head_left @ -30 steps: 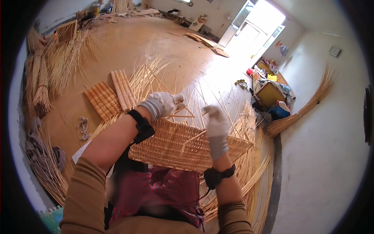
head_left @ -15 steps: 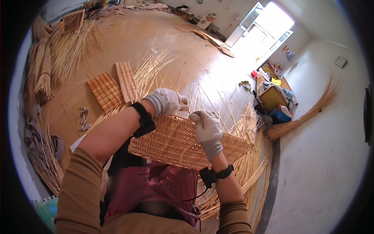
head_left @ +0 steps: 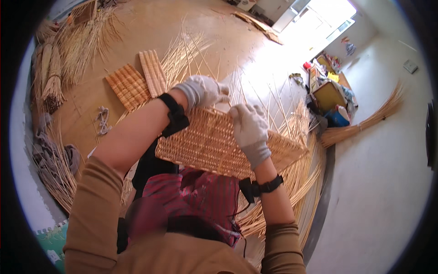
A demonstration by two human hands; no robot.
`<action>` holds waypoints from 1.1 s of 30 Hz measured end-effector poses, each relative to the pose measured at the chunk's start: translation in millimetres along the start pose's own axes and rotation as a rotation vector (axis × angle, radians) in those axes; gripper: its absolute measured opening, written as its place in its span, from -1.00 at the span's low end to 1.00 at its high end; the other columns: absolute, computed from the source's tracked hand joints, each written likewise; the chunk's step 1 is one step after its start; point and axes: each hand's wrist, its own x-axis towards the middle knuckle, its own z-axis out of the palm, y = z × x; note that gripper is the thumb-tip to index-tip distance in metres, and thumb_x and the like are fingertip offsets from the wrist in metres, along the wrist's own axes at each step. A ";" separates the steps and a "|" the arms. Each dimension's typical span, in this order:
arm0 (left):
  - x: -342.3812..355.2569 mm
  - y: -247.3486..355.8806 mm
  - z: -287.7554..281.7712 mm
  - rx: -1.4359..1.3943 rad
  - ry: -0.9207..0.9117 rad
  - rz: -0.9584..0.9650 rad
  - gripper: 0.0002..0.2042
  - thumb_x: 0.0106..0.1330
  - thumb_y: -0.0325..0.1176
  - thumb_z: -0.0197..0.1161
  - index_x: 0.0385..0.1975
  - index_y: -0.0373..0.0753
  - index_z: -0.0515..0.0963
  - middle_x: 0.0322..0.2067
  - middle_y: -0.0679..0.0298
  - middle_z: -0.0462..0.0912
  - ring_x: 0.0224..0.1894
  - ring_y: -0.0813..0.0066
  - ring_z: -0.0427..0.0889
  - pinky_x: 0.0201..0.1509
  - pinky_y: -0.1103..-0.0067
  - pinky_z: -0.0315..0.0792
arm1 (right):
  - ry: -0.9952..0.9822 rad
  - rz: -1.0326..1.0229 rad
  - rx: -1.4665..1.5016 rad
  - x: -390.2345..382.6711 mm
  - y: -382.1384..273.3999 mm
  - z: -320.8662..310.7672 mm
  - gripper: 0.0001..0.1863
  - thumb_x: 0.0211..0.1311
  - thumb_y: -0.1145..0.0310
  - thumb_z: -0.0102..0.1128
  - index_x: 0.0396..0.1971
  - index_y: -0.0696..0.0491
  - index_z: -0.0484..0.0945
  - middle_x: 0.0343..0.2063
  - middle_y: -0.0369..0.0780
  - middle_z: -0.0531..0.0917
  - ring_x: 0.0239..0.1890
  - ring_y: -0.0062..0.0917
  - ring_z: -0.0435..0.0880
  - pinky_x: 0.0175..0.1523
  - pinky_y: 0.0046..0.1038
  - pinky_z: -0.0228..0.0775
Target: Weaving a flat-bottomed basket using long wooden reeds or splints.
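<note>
A single head-worn fisheye camera looks steeply down from above the person's chest, close over the gloved left hand (head_left: 200,91) and right hand (head_left: 250,132) at the flat woven straw-coloured wicker panel (head_left: 214,146). It faces forward across the brown wooden floor (head_left: 137,27) toward a bright doorway (head_left: 319,18); edges bend near the rim.

The woven mat (head_left: 214,146) is golden tan with a tight ribbed weave. Both gloves, left hand (head_left: 200,91) and right hand (head_left: 250,130), are pale grey. At ten o'clock lie two striped straw-yellow panels (head_left: 137,82); at two o'clock, a yellow box (head_left: 329,96).
</note>
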 end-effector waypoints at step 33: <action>-169.7 -112.6 -30.3 -0.711 0.365 -0.314 -0.65 0.48 -0.30 0.15 0.21 -0.22 0.42 0.03 0.22 0.52 0.11 0.52 0.47 0.30 0.55 0.34 | -1.144 0.055 0.585 -157.1 34.3 149.7 -0.67 0.25 0.12 0.17 -0.13 -0.02 0.72 -0.16 -0.07 0.75 -0.07 -0.15 0.74 0.01 -0.15 0.55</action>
